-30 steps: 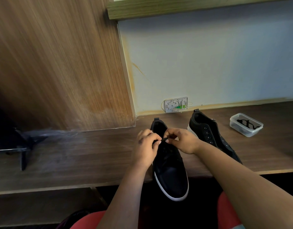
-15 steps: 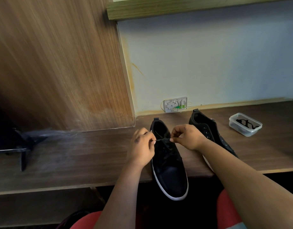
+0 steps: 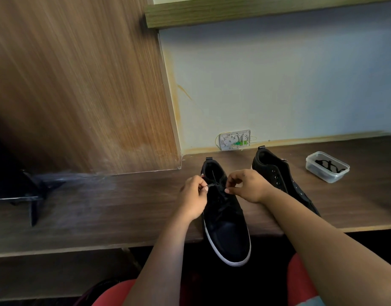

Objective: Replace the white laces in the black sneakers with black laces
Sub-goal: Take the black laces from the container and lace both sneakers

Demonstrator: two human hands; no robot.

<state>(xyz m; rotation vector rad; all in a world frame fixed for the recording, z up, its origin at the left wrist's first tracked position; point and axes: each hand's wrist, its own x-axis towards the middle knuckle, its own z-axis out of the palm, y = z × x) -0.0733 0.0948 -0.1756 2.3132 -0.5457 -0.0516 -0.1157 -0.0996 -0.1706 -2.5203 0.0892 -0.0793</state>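
Laced sneaker (image 3: 225, 226) lengthwise, toe toward wearer; both hands' fingers (image 3: 202, 186) apparently pinching black lace (image 3: 214, 186).

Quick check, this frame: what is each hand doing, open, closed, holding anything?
Left hand: closed, pinching the black lace over the near sneaker.
Right hand: closed, fingertips pinched at the same lace.

A home room: wooden desk (image 3: 102, 208), wall panel (image 3: 80, 85), network socket (image 3: 234, 140).
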